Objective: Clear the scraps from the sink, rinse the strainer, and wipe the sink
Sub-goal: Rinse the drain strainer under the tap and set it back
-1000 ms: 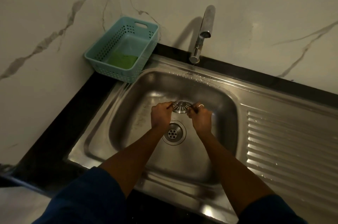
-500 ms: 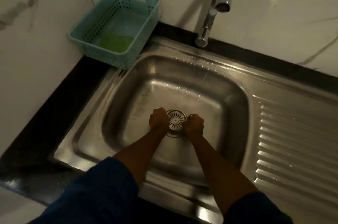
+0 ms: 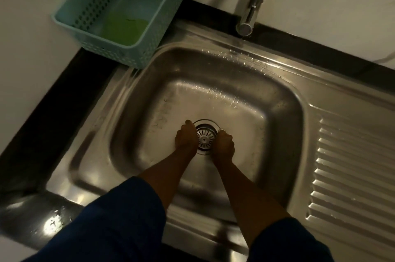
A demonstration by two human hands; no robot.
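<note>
Strainer sits in the drain opening at the bottom of the sink, directly between my two hands, its slotted face up. My left hand is curled against its left edge, my right hand against its right edge, knuckles up, fingers folded down toward the rim. I read both as closed around the strainer's sides, though the fingertips are hidden under the hands, so I cannot tell how firmly they pinch it. A ring shows on the right hand, just beside the strainer's upper right edge. Beyond the grip, at the sink's far rim, the faucet spout hangs over the back ledge. Far left of the grip, a teal basket stands on the dark counter, something green in its bottom. Right of the grip, the ribbed drainboard. Water droplets on the far wall of the basin.
</note>
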